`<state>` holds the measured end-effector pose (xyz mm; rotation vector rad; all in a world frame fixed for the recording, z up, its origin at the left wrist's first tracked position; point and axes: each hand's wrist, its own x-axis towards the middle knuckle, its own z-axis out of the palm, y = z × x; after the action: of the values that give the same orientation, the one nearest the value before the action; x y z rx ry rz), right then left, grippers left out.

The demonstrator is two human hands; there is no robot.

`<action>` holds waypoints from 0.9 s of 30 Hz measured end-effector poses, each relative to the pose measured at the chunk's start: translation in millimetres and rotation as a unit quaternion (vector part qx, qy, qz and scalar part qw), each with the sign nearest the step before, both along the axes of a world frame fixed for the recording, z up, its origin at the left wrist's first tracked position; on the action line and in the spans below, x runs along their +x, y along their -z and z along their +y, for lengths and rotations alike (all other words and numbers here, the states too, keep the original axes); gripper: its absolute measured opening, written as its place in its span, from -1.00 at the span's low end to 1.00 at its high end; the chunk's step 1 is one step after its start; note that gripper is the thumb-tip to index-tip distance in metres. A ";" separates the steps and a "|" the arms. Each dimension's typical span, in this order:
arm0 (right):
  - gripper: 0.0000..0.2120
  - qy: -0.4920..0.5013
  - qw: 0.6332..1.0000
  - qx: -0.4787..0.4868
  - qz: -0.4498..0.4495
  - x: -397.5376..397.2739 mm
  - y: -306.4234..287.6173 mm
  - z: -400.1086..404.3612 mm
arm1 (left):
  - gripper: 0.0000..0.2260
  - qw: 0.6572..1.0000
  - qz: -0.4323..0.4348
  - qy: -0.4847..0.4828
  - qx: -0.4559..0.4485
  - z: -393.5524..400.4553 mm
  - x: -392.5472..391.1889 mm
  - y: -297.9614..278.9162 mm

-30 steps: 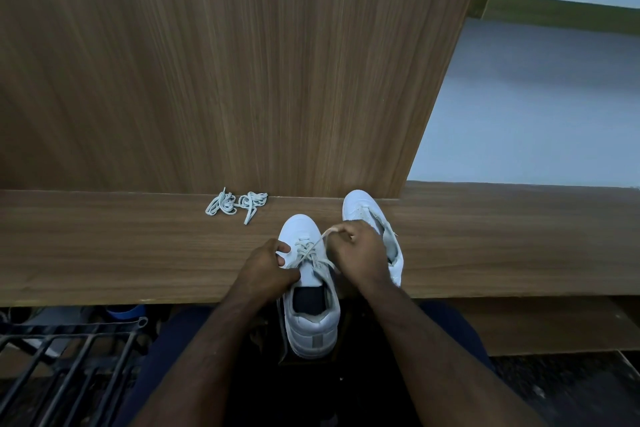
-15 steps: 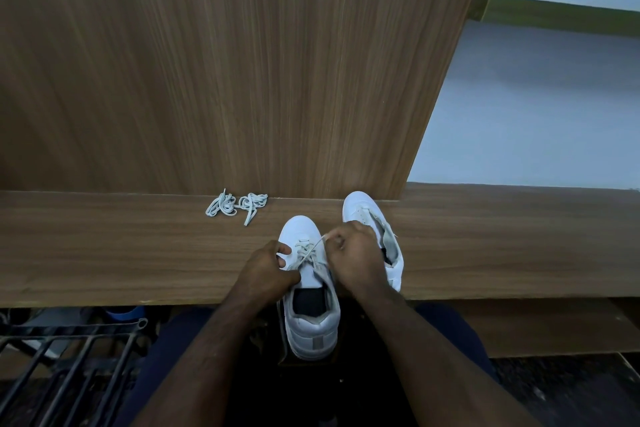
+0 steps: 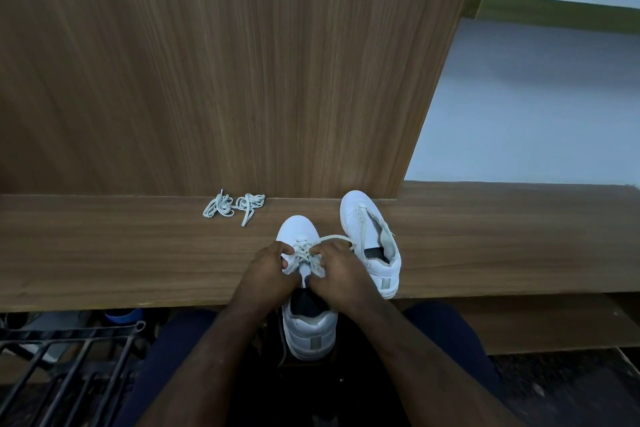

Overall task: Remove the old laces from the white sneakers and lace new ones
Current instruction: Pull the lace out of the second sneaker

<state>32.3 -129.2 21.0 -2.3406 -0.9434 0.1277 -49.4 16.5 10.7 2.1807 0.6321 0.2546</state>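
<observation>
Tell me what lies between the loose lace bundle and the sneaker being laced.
In the head view, only bare wooden shelf separates the loose lace bundle from the sneaker being laced; nothing lies on that stretch.

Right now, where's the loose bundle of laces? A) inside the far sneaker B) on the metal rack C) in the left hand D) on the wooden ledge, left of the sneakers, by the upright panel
D: the loose lace bundle lies on the wooden ledge against the upright wood panel, left of both white sneakers and apart from them, while both hands work the laces of the near sneaker.
</observation>
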 end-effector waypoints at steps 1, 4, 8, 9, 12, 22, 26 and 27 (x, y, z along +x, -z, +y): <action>-0.60 0.003 1.000 -0.002 -0.003 1.0 2.1 -1.2 | -0.68 1.000 0.002 0.000 0.005 0.3 -0.2 -0.4; -0.80 0.048 0.997 0.044 0.033 3.5 5.6 -8.2 | -0.68 1.000 0.007 0.005 0.011 2.6 -2.2 -3.0; -0.84 0.101 0.985 0.094 0.100 1.0 5.4 -20.2 | -0.66 1.000 0.025 0.007 0.010 9.2 -4.8 -7.3; -0.84 0.100 0.985 0.093 0.102 -0.3 6.1 -21.1 | -0.65 0.999 0.031 0.011 0.009 10.0 -5.8 -7.2; -0.89 0.080 0.988 0.092 0.089 -5.8 7.3 -20.3 | -0.62 0.998 0.023 0.048 0.032 3.5 -7.7 -4.2; -0.89 0.079 0.988 0.108 0.080 -7.1 14.8 -17.2 | -0.84 0.968 -0.052 0.043 0.243 -18.6 8.4 9.1; -0.85 0.085 0.988 0.104 0.076 -6.9 16.5 -16.3 | -0.90 0.963 -0.064 0.042 0.259 -20.3 8.1 8.5; -0.86 0.087 0.988 0.106 0.076 -7.1 17.1 -16.2 | -0.93 0.967 -0.076 0.030 0.242 -18.8 6.7 5.4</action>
<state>25.2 -145.4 3.9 -2.1696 -0.6415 0.1256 -42.7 -2.3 5.3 2.6075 0.4466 0.5903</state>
